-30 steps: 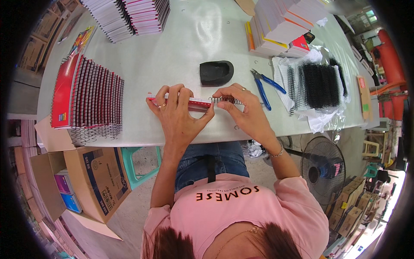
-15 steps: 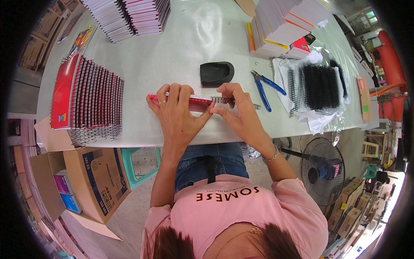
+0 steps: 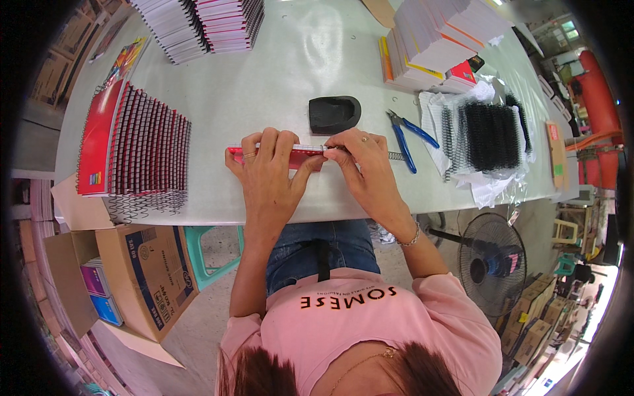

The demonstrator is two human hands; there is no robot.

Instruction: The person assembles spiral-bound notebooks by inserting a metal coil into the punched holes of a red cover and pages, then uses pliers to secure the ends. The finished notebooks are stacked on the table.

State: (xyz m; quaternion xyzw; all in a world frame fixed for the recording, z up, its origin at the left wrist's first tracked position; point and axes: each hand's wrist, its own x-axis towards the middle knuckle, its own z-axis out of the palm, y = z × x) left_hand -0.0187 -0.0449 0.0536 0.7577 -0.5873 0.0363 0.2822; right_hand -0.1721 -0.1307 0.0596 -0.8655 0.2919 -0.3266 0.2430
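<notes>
A red notebook (image 3: 305, 160) is held above the tabletop (image 3: 218, 119), near its front edge, by the left hand (image 3: 272, 162), whose grip is pinched on it, with the fingers laid over the far side and the thumb pressed to the near side. By the right hand (image 3: 360, 162), a dark wire coil (image 3: 396, 156) is pinched between thumb and fingers at the notebook's right end; how far it is threaded cannot be told, as it is partly covered by the fingers. Just beyond the hands, a hollow black block (image 3: 319, 117) is set down, and blue-handled pliers (image 3: 402, 146) are laid to its right. Farther right, a pile of black coils (image 3: 492, 135) is spread on white paper (image 3: 487, 188). At the left, red-covered spiral notebooks (image 3: 148, 145) are stacked.
</notes>
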